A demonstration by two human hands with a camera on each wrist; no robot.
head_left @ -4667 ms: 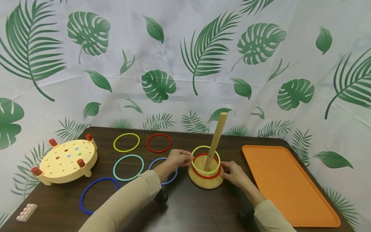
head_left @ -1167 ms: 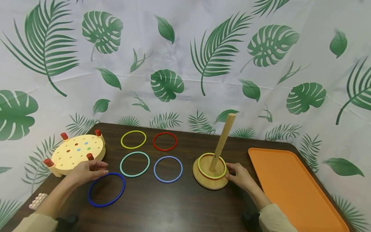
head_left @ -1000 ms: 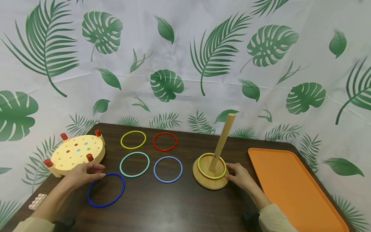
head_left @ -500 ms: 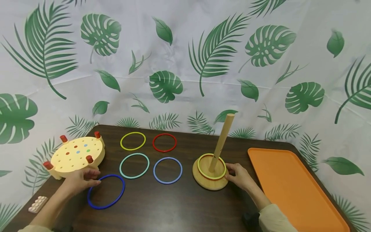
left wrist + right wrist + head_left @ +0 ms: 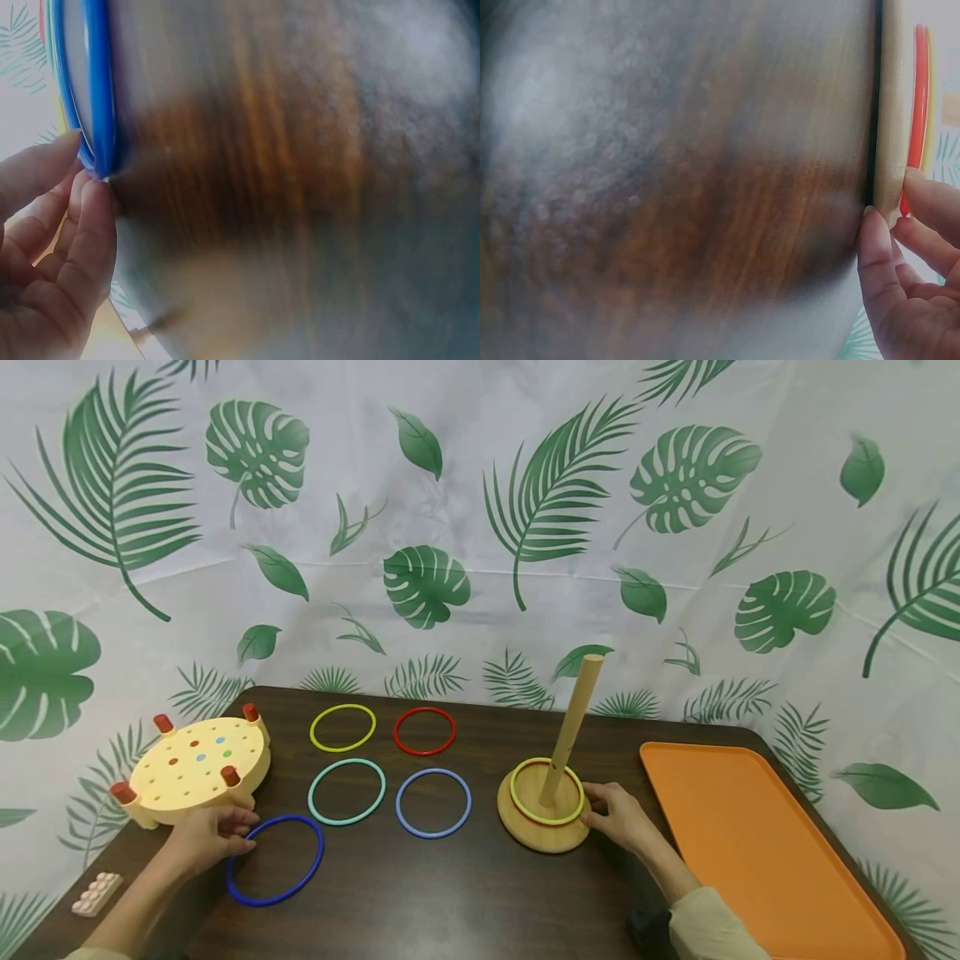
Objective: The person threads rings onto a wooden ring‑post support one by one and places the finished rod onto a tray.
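A dark blue ring (image 5: 300, 877) lies flat at the front left of the dark table. My left hand (image 5: 217, 837) pinches its left edge, and the left wrist view shows the fingertips (image 5: 94, 206) closed on the blue ring (image 5: 97, 90). A wooden base (image 5: 540, 839) with a leaning peg (image 5: 572, 727) carries a yellow ring (image 5: 517, 797) over a red one. My right hand (image 5: 609, 814) grips the base's right rim. In the right wrist view the thumb (image 5: 874, 240) presses the base (image 5: 889, 112) edge beside the red ring (image 5: 916, 97).
Yellow (image 5: 342, 727), red (image 5: 424, 731), teal (image 5: 347, 791) and light blue (image 5: 433, 802) rings lie flat mid-table. A round cream peg board (image 5: 191, 760) stands at the left, a small pink brick (image 5: 96, 893) near the front left corner, an orange tray (image 5: 750, 843) at the right.
My left hand left the yellow ring on the peg, crossed to the dark blue ring and closed its fingers on the ring's left edge. The right hand stayed on the base.
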